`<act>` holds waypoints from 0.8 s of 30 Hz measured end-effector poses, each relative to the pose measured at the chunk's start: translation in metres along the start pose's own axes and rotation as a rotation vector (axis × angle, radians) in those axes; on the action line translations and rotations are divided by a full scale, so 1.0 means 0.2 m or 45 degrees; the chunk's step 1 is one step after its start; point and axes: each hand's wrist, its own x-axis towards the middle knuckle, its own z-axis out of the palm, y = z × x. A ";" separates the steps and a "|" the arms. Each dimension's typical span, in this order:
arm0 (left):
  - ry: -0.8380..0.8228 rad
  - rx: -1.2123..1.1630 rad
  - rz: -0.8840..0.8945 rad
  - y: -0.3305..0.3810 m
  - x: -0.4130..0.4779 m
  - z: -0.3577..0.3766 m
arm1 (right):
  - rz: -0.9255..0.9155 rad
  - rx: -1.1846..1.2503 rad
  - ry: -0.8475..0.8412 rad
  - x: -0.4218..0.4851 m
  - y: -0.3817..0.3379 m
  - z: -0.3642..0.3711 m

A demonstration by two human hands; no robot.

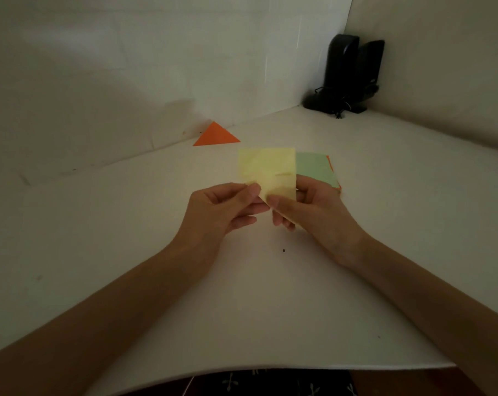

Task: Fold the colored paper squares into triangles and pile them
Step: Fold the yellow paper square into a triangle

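Observation:
A yellow paper square (266, 167) is held up above the white table (127, 224) by both hands at its lower edge. My left hand (227, 205) pinches its lower left part between thumb and fingers. My right hand (302, 207) pinches its lower right corner. Behind the yellow sheet lies a small stack of squares with a green paper square (316, 168) on top and an orange edge (332, 170) showing under it. An orange folded triangle (216, 135) lies flat near the back wall, apart from the hands.
Two black speakers (347, 72) with cables stand in the back right corner. Walls close the table at the back and right. The table's front edge (270, 367) curves just below my forearms.

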 end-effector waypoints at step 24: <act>-0.079 0.470 0.245 -0.04 0.06 -0.06 | 0.102 -0.071 0.211 0.02 -0.01 -0.03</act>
